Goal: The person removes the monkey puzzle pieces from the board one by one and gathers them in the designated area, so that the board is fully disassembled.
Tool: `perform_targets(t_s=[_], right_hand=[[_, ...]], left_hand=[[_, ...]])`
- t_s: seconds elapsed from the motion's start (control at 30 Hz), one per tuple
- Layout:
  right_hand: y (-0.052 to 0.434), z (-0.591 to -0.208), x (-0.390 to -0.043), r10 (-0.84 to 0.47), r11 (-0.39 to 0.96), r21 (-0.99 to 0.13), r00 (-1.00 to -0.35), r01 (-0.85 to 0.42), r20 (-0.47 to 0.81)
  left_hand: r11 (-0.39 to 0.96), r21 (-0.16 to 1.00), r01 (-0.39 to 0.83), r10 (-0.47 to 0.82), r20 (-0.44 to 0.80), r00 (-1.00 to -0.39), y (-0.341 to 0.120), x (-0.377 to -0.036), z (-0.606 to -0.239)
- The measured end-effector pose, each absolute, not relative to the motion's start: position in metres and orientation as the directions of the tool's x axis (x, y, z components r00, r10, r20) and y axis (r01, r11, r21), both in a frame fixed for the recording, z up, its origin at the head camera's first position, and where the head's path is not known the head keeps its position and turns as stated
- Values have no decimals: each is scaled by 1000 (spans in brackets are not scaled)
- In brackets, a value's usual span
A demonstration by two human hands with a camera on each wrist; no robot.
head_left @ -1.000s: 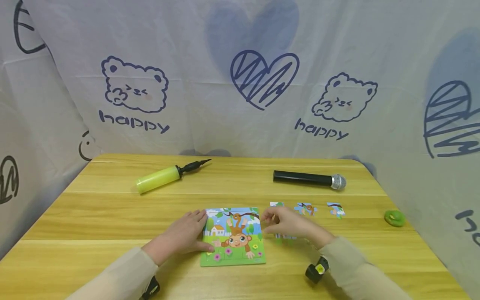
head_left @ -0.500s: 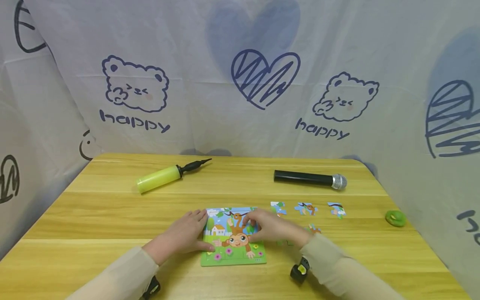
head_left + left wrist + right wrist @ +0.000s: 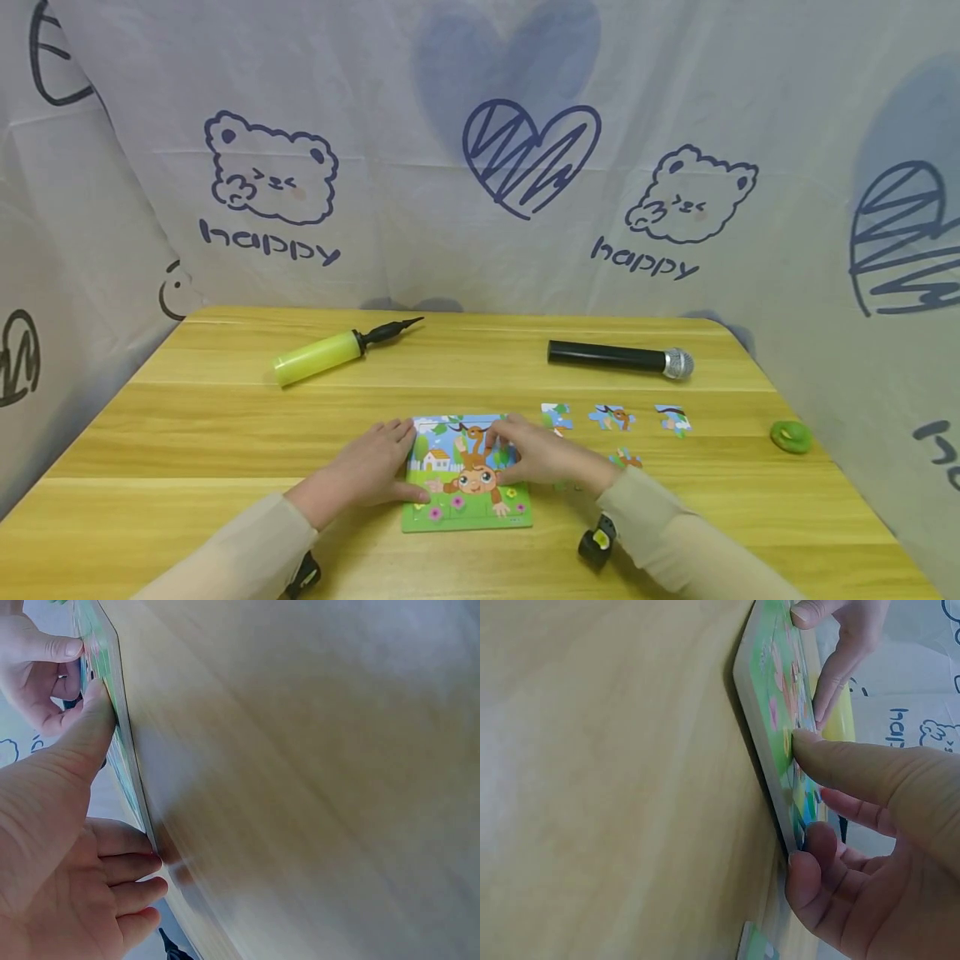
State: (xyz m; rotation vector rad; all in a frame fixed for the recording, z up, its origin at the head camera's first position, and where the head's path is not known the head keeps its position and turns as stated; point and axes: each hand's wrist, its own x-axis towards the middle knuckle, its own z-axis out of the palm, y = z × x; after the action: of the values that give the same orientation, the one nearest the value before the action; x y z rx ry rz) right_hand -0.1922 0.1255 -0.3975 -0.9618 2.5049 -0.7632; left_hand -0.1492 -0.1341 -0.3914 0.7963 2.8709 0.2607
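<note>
Tbl: pump, mic behind puzzle; R fingers hide part.

The head view looks forward-down — both wrist views (close, tilted sideways) share its puzzle.

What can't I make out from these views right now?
Monkey puzzle, head view: right edge partly covered by the right hand.
Corner lettering on it, head view: too small to read.
Loose puzzle piece, right wrist view: cut off by the bottom edge.
</note>
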Motion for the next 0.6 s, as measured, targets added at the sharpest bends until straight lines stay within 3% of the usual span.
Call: perform_targets(t_s=[0.6], right_hand=[[130,-399,-190,-718,558,-636,-694,-533,-49]], left_hand=[[838,191,511,534,-97,-840,-135,-149,-391]])
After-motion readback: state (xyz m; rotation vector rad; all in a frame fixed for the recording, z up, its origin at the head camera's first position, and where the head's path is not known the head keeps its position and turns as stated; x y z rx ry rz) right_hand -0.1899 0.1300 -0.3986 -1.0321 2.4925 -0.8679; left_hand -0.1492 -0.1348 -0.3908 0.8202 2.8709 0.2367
